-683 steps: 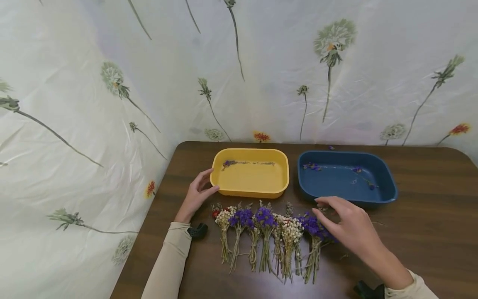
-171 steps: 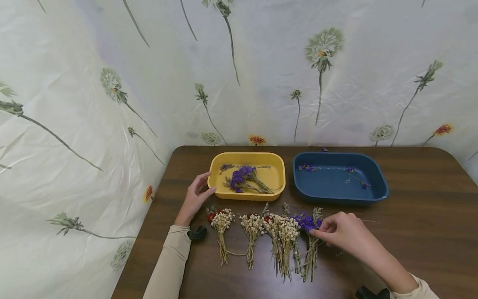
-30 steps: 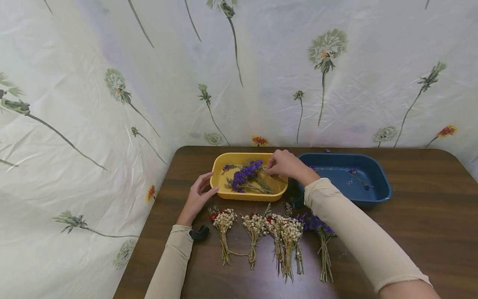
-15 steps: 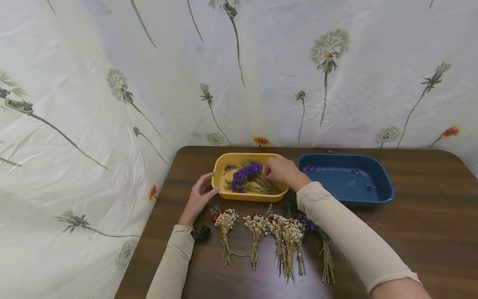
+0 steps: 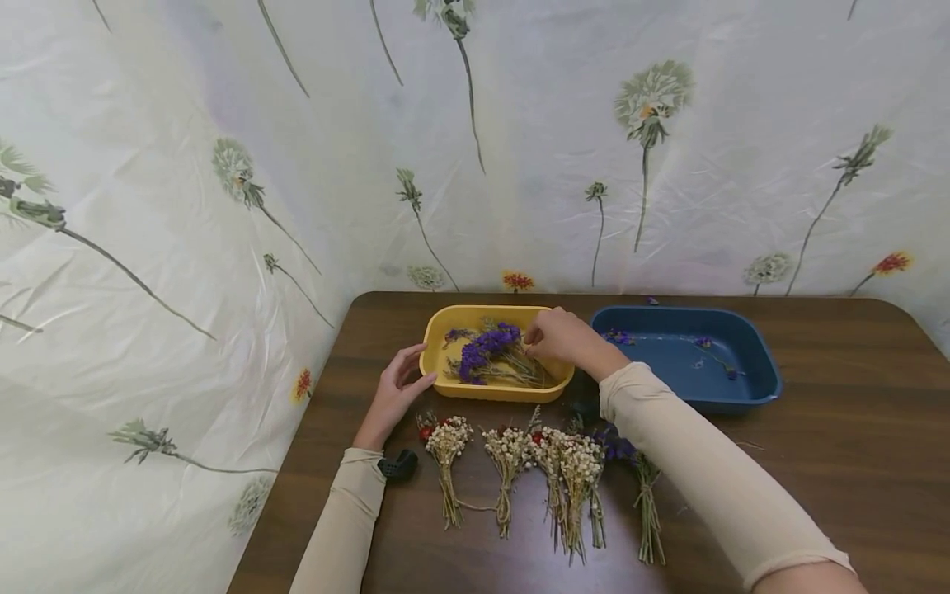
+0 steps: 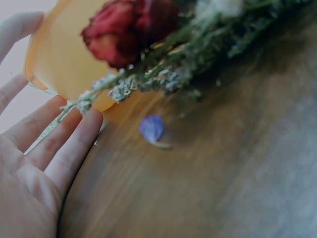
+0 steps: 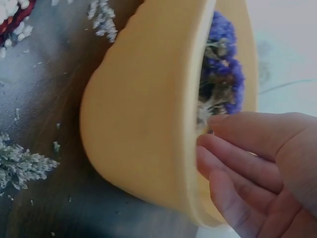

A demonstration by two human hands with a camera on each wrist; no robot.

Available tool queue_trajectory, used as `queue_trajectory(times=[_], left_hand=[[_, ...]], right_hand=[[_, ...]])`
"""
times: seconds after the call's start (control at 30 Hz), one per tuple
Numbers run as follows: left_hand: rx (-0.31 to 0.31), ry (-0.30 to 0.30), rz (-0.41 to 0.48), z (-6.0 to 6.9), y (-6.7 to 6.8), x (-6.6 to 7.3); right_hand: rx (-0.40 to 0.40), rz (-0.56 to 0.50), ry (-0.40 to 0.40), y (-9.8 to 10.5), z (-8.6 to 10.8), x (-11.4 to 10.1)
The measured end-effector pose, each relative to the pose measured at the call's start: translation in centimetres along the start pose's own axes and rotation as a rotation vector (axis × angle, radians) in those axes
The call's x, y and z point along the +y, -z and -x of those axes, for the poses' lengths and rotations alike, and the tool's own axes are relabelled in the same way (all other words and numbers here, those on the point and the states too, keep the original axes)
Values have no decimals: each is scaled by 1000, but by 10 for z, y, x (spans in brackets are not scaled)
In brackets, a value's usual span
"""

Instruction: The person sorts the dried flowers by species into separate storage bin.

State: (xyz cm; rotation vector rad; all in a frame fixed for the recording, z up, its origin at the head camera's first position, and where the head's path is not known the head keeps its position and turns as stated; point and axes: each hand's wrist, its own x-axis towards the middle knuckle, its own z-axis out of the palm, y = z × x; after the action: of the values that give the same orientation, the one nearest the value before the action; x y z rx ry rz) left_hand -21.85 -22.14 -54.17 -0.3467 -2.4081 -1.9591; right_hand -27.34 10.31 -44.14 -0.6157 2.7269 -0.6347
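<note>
The yellow tray (image 5: pixel 497 395) holds purple flower bunches (image 5: pixel 486 351), their stems toward its right end. At its left end rests my left hand (image 5: pixel 393 394), fingers extended; the left wrist view shows the fingers (image 6: pixel 49 144) nearly straight by the yellow wall (image 6: pixel 69 59). My right hand (image 5: pixel 567 338) reaches over the tray's right side and pinches stems of a purple bunch. In the right wrist view, the thumb and fingertips of that hand (image 7: pixel 257 168) meet at the stems below purple blooms (image 7: pixel 223 64), inside the tray wall (image 7: pixel 143 109); the stems are partly hidden.
A blue tray (image 5: pixel 686 404) with loose purple sprigs stands at the right. In front lie white bunches (image 5: pixel 448 441), several in a row, some with red blooms, and a purple bunch (image 5: pixel 647 511) partly under my right forearm. A petal (image 6: pixel 151 129) lies near my left hand.
The yellow tray, without bunches at first, now holds several purple ones. My right hand has moved from the row into this tray and lowered slightly. The remaining purple bunch has shifted right. My left hand stays put.
</note>
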Motion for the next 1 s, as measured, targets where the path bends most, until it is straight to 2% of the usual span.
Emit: queue_trajectory(times=[0.23,0.47,0.57,0.6,0.8,0.83,1.0], left_hand=[[1,6,7,0,-1,3],[-4,2,7,0,0,3],[-1,-6,0,0,0,1],[-3,1,3,1,0,5],[-6,4,3,2,0,5],[-5,-4,-3,1,1,1],[2,-10,-6,1,0,2]], right_hand=[[34,-138,12,14,14,5],[100,-266,26,22,42,14],[117,-288,22,20,56,18],[120,-292,20,19,60,20],[129,-321,13,11,86,28],[133,-322,17,10,90,28],[136,-326,10,8,108,30]])
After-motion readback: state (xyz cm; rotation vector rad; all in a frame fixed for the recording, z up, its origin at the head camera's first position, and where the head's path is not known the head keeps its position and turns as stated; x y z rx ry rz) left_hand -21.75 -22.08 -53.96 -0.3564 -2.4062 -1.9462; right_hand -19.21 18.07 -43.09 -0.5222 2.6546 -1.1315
